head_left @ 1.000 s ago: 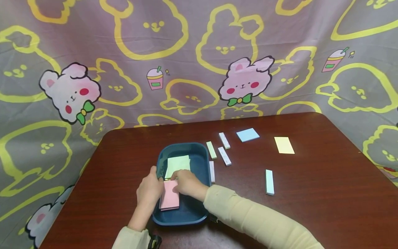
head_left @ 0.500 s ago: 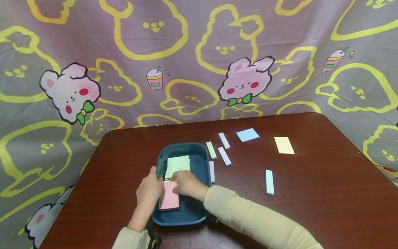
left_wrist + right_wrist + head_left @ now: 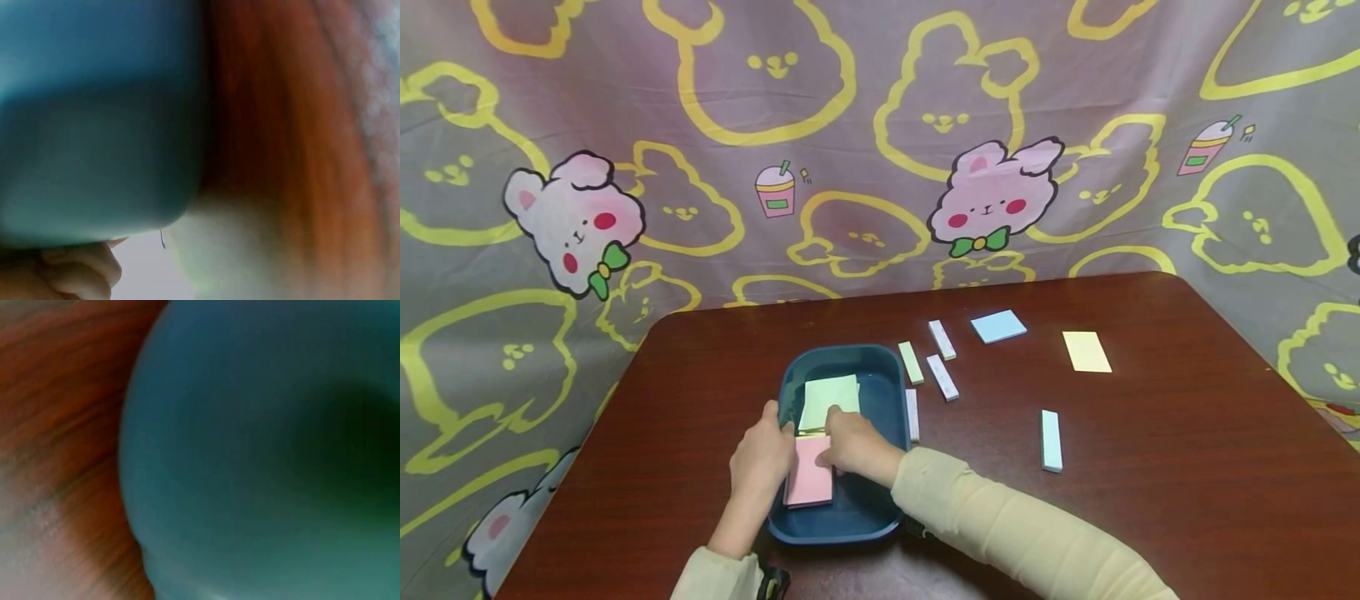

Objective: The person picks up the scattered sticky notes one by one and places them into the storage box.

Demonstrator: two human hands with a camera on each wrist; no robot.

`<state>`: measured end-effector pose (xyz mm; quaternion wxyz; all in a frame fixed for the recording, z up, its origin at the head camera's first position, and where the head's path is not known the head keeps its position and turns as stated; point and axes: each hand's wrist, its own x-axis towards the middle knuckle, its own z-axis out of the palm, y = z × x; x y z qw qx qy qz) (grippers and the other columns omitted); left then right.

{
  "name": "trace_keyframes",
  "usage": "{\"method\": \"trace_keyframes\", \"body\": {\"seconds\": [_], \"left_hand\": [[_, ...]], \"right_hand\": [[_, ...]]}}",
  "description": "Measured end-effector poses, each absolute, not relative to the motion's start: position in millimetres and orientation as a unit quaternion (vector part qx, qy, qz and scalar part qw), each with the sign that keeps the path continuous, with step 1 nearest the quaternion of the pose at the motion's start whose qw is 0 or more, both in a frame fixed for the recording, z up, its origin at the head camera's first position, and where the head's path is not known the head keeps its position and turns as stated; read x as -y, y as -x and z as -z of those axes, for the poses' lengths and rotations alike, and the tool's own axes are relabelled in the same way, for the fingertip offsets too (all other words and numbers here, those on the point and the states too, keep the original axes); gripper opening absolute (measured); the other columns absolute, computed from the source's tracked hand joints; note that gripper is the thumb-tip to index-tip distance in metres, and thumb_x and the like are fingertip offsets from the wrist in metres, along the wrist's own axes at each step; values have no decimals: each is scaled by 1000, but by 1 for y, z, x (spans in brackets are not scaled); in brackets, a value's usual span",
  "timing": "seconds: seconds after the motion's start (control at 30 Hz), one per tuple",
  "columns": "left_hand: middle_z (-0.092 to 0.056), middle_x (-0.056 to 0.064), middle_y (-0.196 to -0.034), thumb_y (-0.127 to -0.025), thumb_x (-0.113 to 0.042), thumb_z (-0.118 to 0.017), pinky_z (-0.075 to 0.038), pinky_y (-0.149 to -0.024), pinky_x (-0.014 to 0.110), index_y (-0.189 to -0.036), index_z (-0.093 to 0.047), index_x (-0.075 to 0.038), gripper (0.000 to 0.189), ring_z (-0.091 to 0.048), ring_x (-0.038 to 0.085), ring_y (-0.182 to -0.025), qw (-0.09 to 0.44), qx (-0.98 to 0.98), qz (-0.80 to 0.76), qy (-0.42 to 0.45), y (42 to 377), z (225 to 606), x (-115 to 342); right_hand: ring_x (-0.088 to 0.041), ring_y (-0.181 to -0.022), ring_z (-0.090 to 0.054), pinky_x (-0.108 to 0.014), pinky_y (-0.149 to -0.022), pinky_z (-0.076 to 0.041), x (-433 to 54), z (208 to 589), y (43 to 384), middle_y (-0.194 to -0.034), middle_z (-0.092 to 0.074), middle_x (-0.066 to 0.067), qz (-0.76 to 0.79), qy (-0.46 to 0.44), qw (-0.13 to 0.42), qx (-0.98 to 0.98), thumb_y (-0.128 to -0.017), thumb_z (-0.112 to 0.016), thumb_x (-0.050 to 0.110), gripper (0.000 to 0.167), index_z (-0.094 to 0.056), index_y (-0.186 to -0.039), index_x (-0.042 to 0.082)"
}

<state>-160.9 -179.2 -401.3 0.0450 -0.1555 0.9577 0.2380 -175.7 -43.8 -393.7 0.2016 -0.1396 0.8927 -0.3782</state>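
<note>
Evidently to steady it, the left hand (image 3: 761, 460) grips the left wall of the blue tray (image 3: 868, 510) at the lower centre of the frame, thumb inside the rim. The pink pad (image 3: 810, 485) lies in the tray's lower left, just below the green sheets (image 3: 829, 393), perhaps grouped to save room. The right hand (image 3: 859, 443) reaches over both, its thumb at the pink pad's right edge; whether it pinches anything cannot be told.

Left hand (image 3: 762, 457) in a curled grip, thumb (image 3: 787, 430) pointing toward the right hand (image 3: 857, 442), left forearm (image 3: 737, 521) and pale sleeve (image 3: 718, 575) behind the grip, right hand just right of that grip, apart from it, back turned up, fingers partly hidden, right sleeve (image 3: 1011, 517) slanting behind rightward.
</note>
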Motion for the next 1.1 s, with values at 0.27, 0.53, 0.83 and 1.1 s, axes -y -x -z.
{"method": "trace_keyframes", "body": {"seconds": [0.27, 0.53, 0.83, 1.1], "left_hand": [[-61, 32, -111, -98, -19, -45, -49, -64, 48, -140, -36, 0, 48, -64, 36, -77, 43, -958, -237, 153, 160, 401, 179], [-64, 29, -108, -98, -21, -44, -48, -62, 45, -138, -38, -1, 45, -64, 33, -75, 40, -959, -237, 152, 160, 403, 180], [-65, 26, -98, -98, -20, -45, -43, -55, 38, -135, -41, -1, 42, -61, 29, -68, 38, -957, -244, 152, 160, 403, 180], [-65, 29, -103, -98, -21, -43, -46, -60, 45, -136, -40, -1, 43, -64, 35, -74, 36, -959, -237, 148, 161, 404, 181]], "right_hand": [[-16, -50, -59, -21, -48, -43, 46, 395, 176, -67, -55, -8, 383, 140, 203, -890, -81, -74, 8, 25, -54, -94, 1], [-14, -49, -58, -21, -49, -44, 47, 397, 176, -65, -55, -7, 385, 142, 211, -887, -82, -73, 9, 23, -54, -92, 2], [-14, -51, -58, -22, -50, -44, 47, 396, 175, -67, -56, -6, 384, 151, 211, -886, -82, -73, 9, 22, -53, -90, 4], [-13, -50, -57, -20, -47, -41, 49, 398, 177, -66, -57, -6, 382, 161, 206, -886, -82, -73, 7, 21, -52, -85, 5]]}}
